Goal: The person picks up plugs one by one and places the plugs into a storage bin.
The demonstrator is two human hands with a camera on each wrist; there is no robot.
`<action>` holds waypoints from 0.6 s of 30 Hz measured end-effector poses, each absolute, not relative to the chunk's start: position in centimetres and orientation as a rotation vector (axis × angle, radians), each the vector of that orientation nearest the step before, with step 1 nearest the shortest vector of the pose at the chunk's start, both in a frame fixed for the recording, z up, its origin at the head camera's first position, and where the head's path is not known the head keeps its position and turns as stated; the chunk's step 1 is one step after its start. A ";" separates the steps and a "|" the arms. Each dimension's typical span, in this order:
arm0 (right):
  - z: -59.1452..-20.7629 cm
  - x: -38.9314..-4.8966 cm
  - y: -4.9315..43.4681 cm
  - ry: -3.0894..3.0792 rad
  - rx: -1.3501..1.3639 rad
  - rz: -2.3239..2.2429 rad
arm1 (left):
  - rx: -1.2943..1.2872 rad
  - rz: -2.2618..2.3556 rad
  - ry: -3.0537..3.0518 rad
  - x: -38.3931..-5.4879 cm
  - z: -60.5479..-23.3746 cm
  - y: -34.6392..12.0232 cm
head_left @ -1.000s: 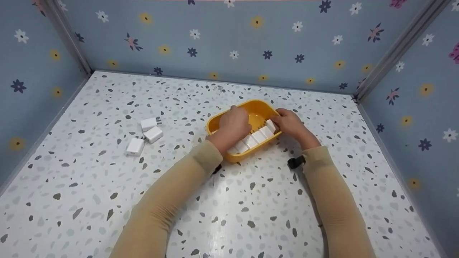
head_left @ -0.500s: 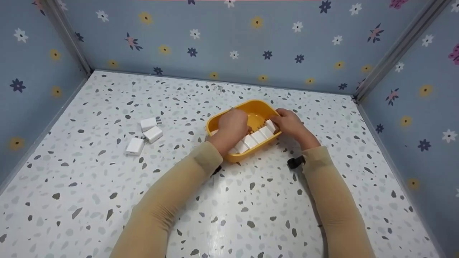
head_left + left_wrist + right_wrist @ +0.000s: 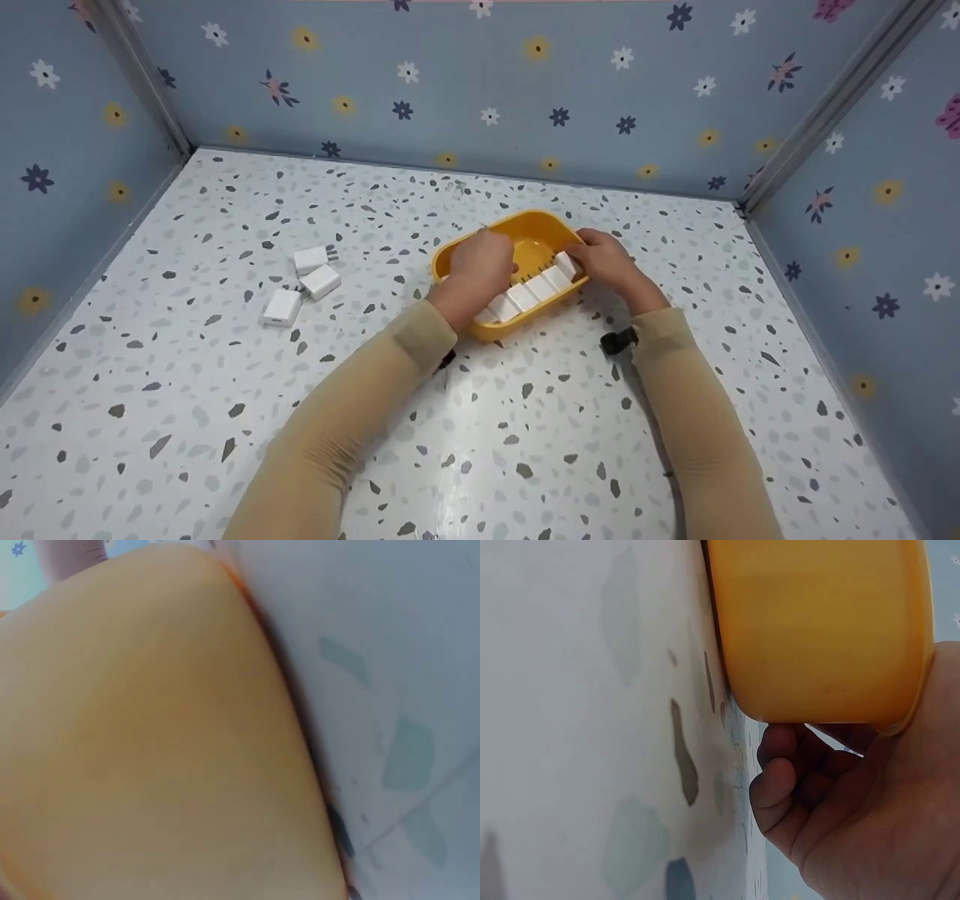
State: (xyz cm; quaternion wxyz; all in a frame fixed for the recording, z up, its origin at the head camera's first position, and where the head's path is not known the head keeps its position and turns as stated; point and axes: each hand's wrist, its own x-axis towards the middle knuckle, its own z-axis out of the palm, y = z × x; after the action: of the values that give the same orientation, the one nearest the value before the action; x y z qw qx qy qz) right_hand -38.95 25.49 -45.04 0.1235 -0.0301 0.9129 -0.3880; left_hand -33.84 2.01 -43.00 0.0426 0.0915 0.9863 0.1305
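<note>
A yellow plastic box (image 3: 536, 225) stands on the speckled table, with a row of white plug chargers (image 3: 541, 286) along its near side, metal prongs pointing to the far side. My left hand (image 3: 480, 264) reaches down into the left part of the box, bent at the knuckles; its fingertips are hidden, so what it holds cannot be seen. In the left wrist view the box's yellow wall (image 3: 165, 735) fills most of the picture. At the right end my right hand (image 3: 606, 259) grips the rim, thumb side inside and curled fingers (image 3: 774, 784) against the outer wall.
Three loose white plug chargers (image 3: 321, 282) lie close together on the table (image 3: 225, 375) left of the box. Flower-patterned panels (image 3: 450, 82) enclose the back and both sides. A black strap end (image 3: 618, 342) sticks out by the right cuff.
My left hand has shifted slightly left and toward me inside the box. The right hand, the box and the loose chargers stay in place.
</note>
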 end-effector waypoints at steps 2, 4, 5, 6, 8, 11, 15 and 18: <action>-45.1 -38.9 25.6 2.670 -0.108 -1.129 | 0.281 0.416 3.005 -33.7 -42.8 1.6; -45.1 -38.9 25.6 2.679 -0.129 -1.134 | 0.286 0.441 2.993 -33.6 -42.7 1.2; -45.1 -38.9 25.7 2.684 -0.140 -1.134 | 0.292 0.451 2.987 -33.5 -42.7 1.0; -45.1 -38.9 25.7 2.690 -0.150 -1.134 | 0.303 0.462 2.986 -33.4 -42.6 0.7; -45.1 -38.8 25.7 2.696 -0.157 -1.131 | 0.328 0.487 2.992 -33.3 -42.6 0.2; -45.0 -38.9 25.5 2.691 -0.134 -1.127 | 0.401 0.502 3.038 -33.1 -42.6 -0.6; -45.0 -38.9 25.4 2.681 -0.101 -1.126 | 0.521 0.499 3.145 -32.9 -42.4 -1.8; -44.9 -38.9 25.4 2.675 -0.105 -1.129 | 0.581 0.530 3.222 -32.7 -42.3 -2.7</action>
State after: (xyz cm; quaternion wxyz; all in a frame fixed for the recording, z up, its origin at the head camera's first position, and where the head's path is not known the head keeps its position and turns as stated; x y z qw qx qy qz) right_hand -38.88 25.36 -44.94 0.1177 -0.0359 0.9144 -0.3857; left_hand -32.67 -2.69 -42.28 -0.0875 0.1744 0.9678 0.1593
